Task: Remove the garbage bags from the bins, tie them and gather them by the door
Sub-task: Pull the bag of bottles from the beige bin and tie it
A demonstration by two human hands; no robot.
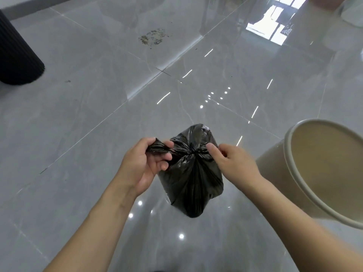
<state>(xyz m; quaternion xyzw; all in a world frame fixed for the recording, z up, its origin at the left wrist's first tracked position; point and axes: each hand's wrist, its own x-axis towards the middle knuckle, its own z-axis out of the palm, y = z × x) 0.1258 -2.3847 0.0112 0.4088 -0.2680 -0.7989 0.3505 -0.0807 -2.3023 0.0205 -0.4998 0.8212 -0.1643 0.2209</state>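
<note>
A small black garbage bag (193, 179) hangs above the grey tiled floor, its neck drawn into a knot at the top. My left hand (143, 163) grips one twisted end of the bag, stretched out to the left of the knot. My right hand (233, 161) pinches the bag's other end on the right side of the knot, thumb on top. A cream round bin (294, 173) stands right of the bag with no liner inside; its interior shows bare.
A black ribbed cylinder (17, 55) stands at the far left. A patch of scattered crumbs (153, 37) lies on the floor farther ahead. A white object (351, 12) sits at the top right corner. Glossy floor tiles reflect a window.
</note>
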